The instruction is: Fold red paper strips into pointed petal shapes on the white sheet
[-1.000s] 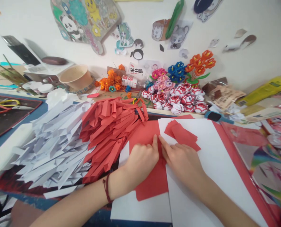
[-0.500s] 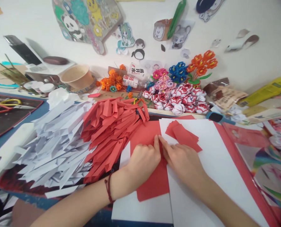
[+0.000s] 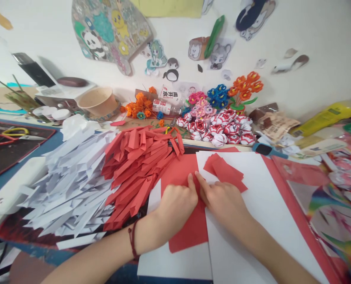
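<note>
Left hand (image 3: 177,207) and right hand (image 3: 226,201), forefingers out, other fingers curled, any pinch hidden from me, seem to press a crease on the red sheet (image 3: 190,234) atop white paper (image 3: 175,265), which next calls for even pressure.

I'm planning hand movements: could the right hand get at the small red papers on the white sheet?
Probably yes: the small red papers lie just beyond the right hand, atop the white sheet, with nothing visible in between.
</note>
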{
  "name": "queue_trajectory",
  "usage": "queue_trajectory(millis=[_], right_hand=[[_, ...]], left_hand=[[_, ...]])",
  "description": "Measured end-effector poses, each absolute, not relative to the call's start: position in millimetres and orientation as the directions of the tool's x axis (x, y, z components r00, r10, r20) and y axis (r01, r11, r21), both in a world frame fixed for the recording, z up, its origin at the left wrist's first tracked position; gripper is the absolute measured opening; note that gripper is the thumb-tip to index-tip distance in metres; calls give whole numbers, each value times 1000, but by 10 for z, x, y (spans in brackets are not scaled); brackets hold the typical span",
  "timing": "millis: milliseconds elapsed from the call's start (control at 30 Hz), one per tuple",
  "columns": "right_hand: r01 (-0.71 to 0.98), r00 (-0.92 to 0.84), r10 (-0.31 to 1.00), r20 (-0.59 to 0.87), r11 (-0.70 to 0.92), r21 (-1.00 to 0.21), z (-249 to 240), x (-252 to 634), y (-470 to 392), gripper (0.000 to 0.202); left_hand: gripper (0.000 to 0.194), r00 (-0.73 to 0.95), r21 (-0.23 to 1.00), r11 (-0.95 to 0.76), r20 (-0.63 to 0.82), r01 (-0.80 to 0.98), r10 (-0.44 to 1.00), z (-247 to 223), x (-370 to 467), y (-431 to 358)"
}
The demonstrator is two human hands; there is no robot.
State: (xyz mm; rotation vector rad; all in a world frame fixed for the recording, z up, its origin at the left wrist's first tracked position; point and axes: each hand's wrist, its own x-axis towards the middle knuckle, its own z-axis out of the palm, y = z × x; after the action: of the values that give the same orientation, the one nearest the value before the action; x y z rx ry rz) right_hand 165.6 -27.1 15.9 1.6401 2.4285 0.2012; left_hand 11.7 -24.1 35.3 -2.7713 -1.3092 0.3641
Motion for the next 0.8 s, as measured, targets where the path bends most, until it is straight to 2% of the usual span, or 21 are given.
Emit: queue_trajectory(millis=[200,267,367,400,533,700,800], right_hand=[[910,-342,937,-76,350,223,168,1647,-283,50],[912,-343,937,-63,348,217,149,1652,-283,49],[921,-334,941,-49,337,195,117,1666,-284,49],[927,-326,944,-42,328,183,108,1671,-285,48],[949,-286,958,-3,283,135,86,1677,-288,45],[962,-263,965,16,262,72,78,1664,-283,44],[970,-239,971,29,240,-41,78,1680,-269,41]], left_hand=[[58,636,-151,-655,-159,740,755,376,27,-268],[48,624,-139,-630,-89,764,777,330,-1,-249],[19,599,-82,-596,18,798,800,252,-21,-184],[16,595,-64,-592,57,803,801,228,-21,-157],[21,506,-31,-508,160,861,847,151,8,-58],[24,433,16,-437,112,899,895,102,66,-15],[22,426,64,-434,109,899,898,103,80,-26]])
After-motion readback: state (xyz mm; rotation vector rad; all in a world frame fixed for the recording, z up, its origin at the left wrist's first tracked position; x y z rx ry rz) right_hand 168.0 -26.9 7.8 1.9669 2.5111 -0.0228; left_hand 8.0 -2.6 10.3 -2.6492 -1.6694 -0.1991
